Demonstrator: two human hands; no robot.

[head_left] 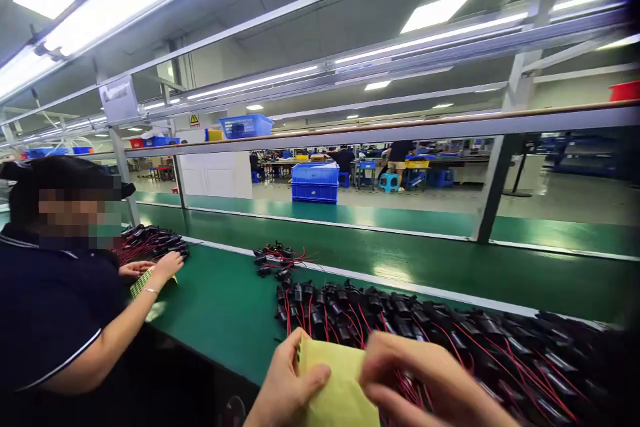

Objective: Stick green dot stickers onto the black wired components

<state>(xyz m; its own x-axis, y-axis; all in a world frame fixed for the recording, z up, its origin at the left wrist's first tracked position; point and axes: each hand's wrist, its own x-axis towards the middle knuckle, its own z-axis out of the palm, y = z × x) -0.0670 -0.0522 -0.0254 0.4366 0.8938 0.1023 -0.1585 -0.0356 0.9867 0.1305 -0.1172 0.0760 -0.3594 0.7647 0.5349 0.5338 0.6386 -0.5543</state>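
Note:
My left hand (290, 383) grips a yellow sticker sheet (343, 380), thumb on the near face and fingers behind. A few small dark green marks show along the sheet's left edge. At its right edge, my right hand (415, 373) is closed with the fingers curled in; its fingertips overlap the sheet, and what they pinch is hidden. Just beyond both hands lie rows of black cylindrical parts with red wires (350, 307), spread over the green bench top (220, 307) and running off to the right.
To the left, a co-worker (55, 293) holds a similar sheet (143, 283) beside another heap of wired black parts (150, 240). A smaller cluster (275, 257) sits between. A white strip (240, 250) crosses the bench. Metal posts (493, 193) carry a shelf above; blue crates (315, 181) stand beyond.

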